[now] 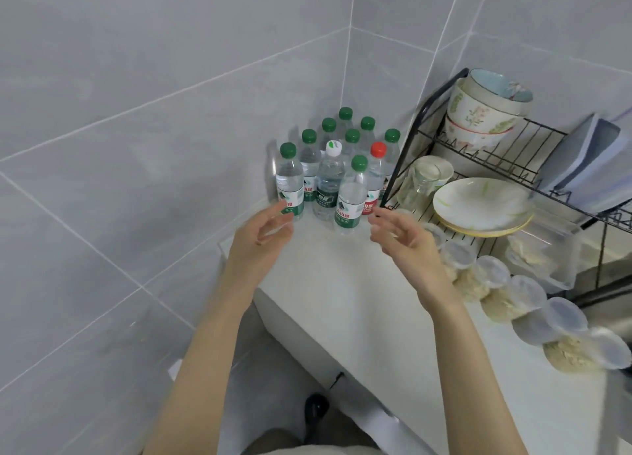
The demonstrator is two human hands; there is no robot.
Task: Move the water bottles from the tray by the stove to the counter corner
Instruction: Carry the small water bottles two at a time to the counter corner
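Several clear water bottles (342,167) stand upright in a cluster in the corner of the white counter (335,283), against the grey tiled walls. Most have green caps, one has a white cap (333,148) and one a red cap (378,149). My left hand (263,236) hovers just in front of the leftmost green-capped bottle (290,181), fingers loosely spread and holding nothing. My right hand (403,239) hangs to the right of the front green-capped bottle (350,198), fingers relaxed and empty. The tray and the stove are out of view.
A black wire dish rack (496,153) stands right of the bottles, with stacked bowls (485,112), plates (482,205) and a glass cup (424,181). A row of lidded plastic containers (513,297) with beige contents lies along the counter's right side.
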